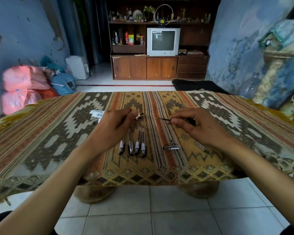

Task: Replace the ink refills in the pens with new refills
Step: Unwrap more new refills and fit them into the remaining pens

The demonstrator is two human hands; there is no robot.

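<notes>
Lying in row: four pens (132, 144); right hand (199, 127) pinching one refill (163, 119)

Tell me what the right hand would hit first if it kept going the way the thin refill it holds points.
Probably the small yellow-and-black object beside the left hand; the right hand aims its refill leftward, though depth is unclear.

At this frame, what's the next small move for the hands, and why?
Probably bring the two hands together: the right hand pinches a thin dark refill, tip pointing at the left hand, which grips a slim part, seemingly a pen barrel. Four pens lie untouched below.
</notes>
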